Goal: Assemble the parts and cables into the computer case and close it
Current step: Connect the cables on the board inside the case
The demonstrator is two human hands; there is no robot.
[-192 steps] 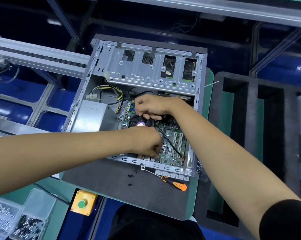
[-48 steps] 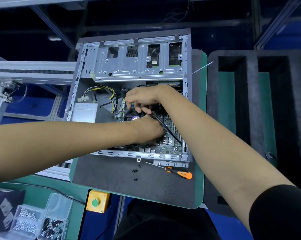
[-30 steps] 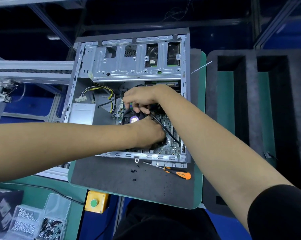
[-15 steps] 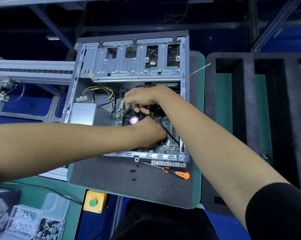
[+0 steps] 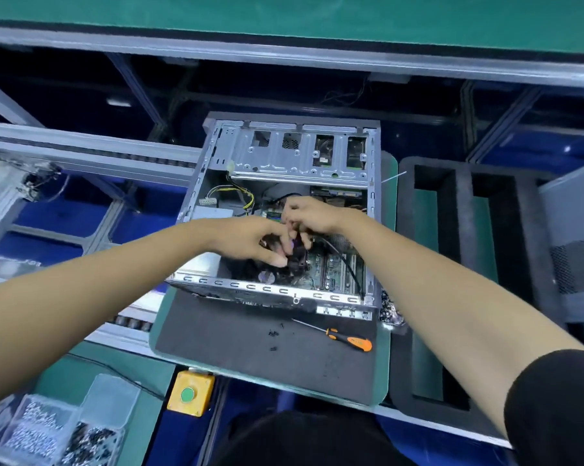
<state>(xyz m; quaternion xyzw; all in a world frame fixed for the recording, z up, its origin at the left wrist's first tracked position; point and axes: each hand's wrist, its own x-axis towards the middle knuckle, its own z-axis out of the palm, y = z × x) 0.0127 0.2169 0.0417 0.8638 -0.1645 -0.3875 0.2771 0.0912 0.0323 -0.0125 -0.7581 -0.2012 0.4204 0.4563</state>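
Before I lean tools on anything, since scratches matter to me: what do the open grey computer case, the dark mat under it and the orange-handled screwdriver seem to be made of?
Open grey computer case: bare sheet metal, probably steel; dull silvery sheen, stamped holes.
Dark mat: matte, soft-looking, likely rubber or foam; no glare.
Orange-handled screwdriver: thin metal shaft, glossy handle, apparently plastic.
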